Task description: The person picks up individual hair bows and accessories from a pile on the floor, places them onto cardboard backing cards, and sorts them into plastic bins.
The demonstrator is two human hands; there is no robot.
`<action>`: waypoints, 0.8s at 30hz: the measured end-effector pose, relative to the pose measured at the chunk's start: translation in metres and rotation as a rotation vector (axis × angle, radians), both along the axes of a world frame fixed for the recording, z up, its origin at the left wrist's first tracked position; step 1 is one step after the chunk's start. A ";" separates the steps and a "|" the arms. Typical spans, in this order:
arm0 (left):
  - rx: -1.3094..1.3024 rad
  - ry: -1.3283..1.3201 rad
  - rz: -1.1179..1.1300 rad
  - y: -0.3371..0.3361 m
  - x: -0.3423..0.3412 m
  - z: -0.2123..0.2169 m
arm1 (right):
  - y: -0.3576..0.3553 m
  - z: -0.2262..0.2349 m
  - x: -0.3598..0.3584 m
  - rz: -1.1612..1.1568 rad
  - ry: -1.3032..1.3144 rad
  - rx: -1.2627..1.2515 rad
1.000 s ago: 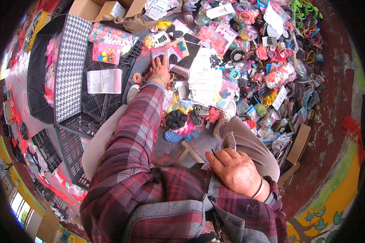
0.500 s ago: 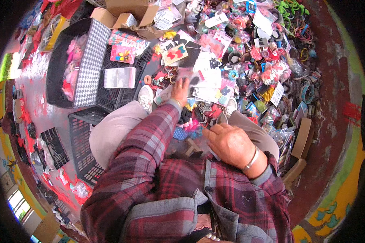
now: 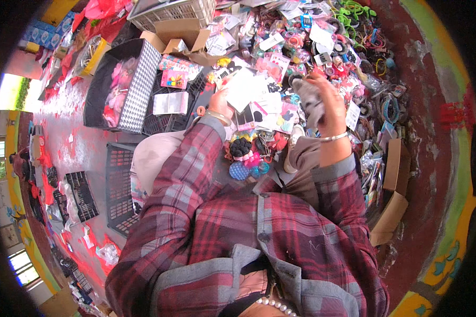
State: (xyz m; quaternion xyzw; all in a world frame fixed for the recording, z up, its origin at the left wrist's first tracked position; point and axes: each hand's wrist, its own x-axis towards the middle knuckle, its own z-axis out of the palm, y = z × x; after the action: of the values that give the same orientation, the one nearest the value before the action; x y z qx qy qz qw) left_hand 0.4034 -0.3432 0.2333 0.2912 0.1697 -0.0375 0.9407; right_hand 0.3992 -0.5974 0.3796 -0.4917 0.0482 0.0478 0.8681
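My left hand point(image 3: 220, 104), a bangle at its wrist, is closed on the edge of a blank white card point(image 3: 241, 89) above the pile. My right hand point(image 3: 331, 108) is raised at the right, its fingers curled round a soft grey, furry-looking thing point(image 3: 309, 99) whose exact kind I cannot make out. Beneath and between the hands lie more white cards point(image 3: 269, 108) and a card with pastel pieces point(image 3: 286, 117). Closer to me sit a black bobbled hair tie point(image 3: 241, 147) and a blue dotted round piece point(image 3: 238, 170).
A large heap of packaged hair accessories point(image 3: 344, 68) spreads ahead and to the right. To the left stand a black bin with a checked side point(image 3: 147, 87), black crates point(image 3: 119, 185) and an opened cardboard box point(image 3: 182, 31). Another cardboard box point(image 3: 398, 166) leans at the right.
My right hand has moved forward from near my lap and now holds the grey furry thing. My left hand has drawn back slightly leftward, with a white card now in it.
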 end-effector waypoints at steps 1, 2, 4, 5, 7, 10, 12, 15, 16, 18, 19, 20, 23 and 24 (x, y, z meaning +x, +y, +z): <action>-0.042 -0.068 -0.024 0.002 -0.001 0.025 | -0.024 -0.021 0.014 0.063 -0.026 0.236; -0.073 -0.055 -0.003 0.008 -0.005 0.040 | -0.020 -0.016 0.019 0.030 0.041 0.377; -0.094 -0.024 0.006 0.004 -0.013 0.079 | -0.015 0.000 0.022 -0.003 0.095 0.596; -0.116 -0.118 -0.047 -0.001 -0.019 0.099 | -0.011 0.001 0.023 -0.027 0.039 0.582; -0.154 -0.302 -0.141 -0.007 -0.028 0.130 | 0.016 0.015 0.021 -0.073 -0.218 0.318; -0.251 -0.401 -0.208 -0.015 -0.036 0.167 | 0.080 0.052 0.000 -0.143 -0.684 -0.375; -0.418 -0.534 -0.267 -0.015 -0.031 0.164 | 0.111 0.045 -0.001 -0.137 -1.112 -0.765; -0.336 -0.400 -0.196 -0.017 -0.045 0.195 | 0.128 0.059 -0.007 -0.143 -1.152 -1.179; -0.298 -0.315 -0.086 -0.013 -0.039 0.187 | 0.128 0.055 -0.001 -0.104 -1.113 -1.169; -0.343 -0.403 -0.187 -0.003 -0.030 0.171 | 0.123 0.041 0.013 -0.036 -1.045 -1.015; -0.347 -0.433 -0.220 0.001 -0.023 0.154 | 0.121 0.036 0.015 -0.041 -1.053 -0.999; -0.189 -0.370 -0.117 -0.003 -0.024 0.154 | 0.119 0.032 0.016 -0.040 -1.062 -0.977; -0.226 -0.432 -0.158 0.002 -0.021 0.144 | 0.114 0.033 0.014 -0.002 -1.100 -0.934; -0.205 -0.382 -0.149 0.005 -0.018 0.141 | 0.116 0.032 0.013 0.011 -1.122 -0.910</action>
State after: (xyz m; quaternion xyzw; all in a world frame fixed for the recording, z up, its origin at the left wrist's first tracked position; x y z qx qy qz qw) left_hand 0.3853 -0.3380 0.3744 0.2078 -0.0383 -0.0681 0.9750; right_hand 0.4122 -0.4812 0.4115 -0.7552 -0.3922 -0.2325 0.4710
